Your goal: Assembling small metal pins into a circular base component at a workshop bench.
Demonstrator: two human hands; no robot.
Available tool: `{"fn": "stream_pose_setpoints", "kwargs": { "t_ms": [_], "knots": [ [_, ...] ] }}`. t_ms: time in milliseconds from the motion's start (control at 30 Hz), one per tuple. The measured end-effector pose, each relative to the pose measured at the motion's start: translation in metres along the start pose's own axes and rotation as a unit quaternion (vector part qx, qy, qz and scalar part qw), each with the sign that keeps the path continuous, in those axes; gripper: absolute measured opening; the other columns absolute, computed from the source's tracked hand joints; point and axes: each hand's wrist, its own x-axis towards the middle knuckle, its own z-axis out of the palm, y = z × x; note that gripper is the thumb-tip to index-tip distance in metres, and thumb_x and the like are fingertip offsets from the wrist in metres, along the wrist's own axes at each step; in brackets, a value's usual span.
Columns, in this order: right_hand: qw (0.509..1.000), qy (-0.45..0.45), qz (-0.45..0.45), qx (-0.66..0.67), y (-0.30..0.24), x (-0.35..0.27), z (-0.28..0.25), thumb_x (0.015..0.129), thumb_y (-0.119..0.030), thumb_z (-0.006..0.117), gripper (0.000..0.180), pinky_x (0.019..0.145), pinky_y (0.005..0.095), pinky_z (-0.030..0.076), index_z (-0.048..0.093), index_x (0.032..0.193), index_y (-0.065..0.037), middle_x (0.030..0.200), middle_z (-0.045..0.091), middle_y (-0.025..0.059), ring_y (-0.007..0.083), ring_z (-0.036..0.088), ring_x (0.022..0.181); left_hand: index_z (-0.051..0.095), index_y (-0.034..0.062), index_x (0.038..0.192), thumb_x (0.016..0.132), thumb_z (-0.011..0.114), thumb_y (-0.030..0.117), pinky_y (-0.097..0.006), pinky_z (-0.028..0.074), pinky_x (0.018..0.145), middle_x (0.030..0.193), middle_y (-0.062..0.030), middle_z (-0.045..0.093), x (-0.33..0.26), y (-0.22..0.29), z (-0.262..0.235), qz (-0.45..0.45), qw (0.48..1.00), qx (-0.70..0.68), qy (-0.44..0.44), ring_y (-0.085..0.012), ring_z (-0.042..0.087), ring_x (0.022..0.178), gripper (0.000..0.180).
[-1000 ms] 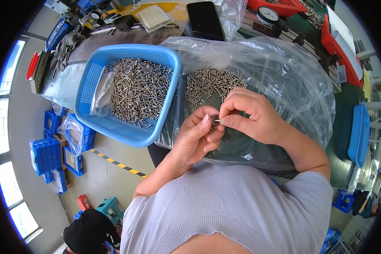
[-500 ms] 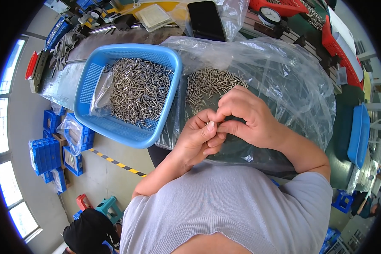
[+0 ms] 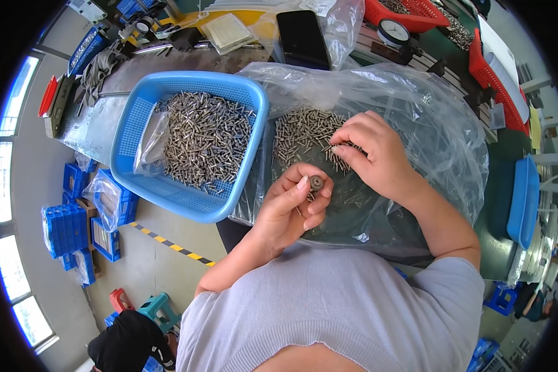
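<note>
My left hand (image 3: 286, 201) is closed around a small round grey metal piece (image 3: 316, 182) with a hole in its middle, held between thumb and fingers. Several metal pins (image 3: 310, 196) show in the same hand, below the round piece. My right hand (image 3: 375, 152) has its thumb and fingers bent around metal pins at the right edge of a loose pile of pins (image 3: 304, 131). How many of them it grips is hidden. The pile lies on clear plastic sheeting (image 3: 415, 111). To the left, a blue basket (image 3: 189, 208) contains many similar pins and a clear plastic bag (image 3: 150, 146).
A black phone (image 3: 302, 40) lies beyond the pile, beside a dial gauge (image 3: 394, 32). Red baskets (image 3: 409, 18) stand at the back right, and a blue tray (image 3: 522, 201) at the right edge. Blue crates (image 3: 68, 226) and a person in black (image 3: 127, 344) are at lower left.
My hands have come apart: the right moved up and away to the pin pile. The left stayed low, turned a little, and the round metal piece now shows. The whole view shifted slightly.
</note>
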Motion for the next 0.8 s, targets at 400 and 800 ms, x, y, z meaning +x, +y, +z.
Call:
{"fn": "stream_pose_setpoints", "kwargs": {
  "t_ms": [400,800],
  "knots": [
    [0.992,-0.038,-0.068,-0.098,0.0,-0.001,0.013,0.06,-0.011,0.076,0.024,0.073,0.036,0.044,0.064,0.081,-0.009,0.085,0.055,0.0036,0.0243,0.053,0.084,0.052,0.0076,0.108,0.094,0.053,0.021,-0.022,0.036,0.051,0.094,-0.01,0.052,-0.001,0.001,0.0,-0.009,1.0,-0.011,-0.011,-0.0105,0.042,0.066,0.019],
    [0.986,-0.034,-0.109,-0.122,0.001,-0.006,0.021,0.065,-0.015,0.071,0.015,0.068,0.037,0.042,0.062,0.077,-0.01,0.078,0.054,0.0025,0.0234,0.052,0.079,0.052,0.0066,0.108,0.092,0.055,0.023,-0.022,0.034,0.048,0.09,-0.0106,0.049,-0.002,0.001,-0.003,-0.007,0.999,-0.018,-0.037,-0.0106,0.04,0.062,0.023]
  ]
}}
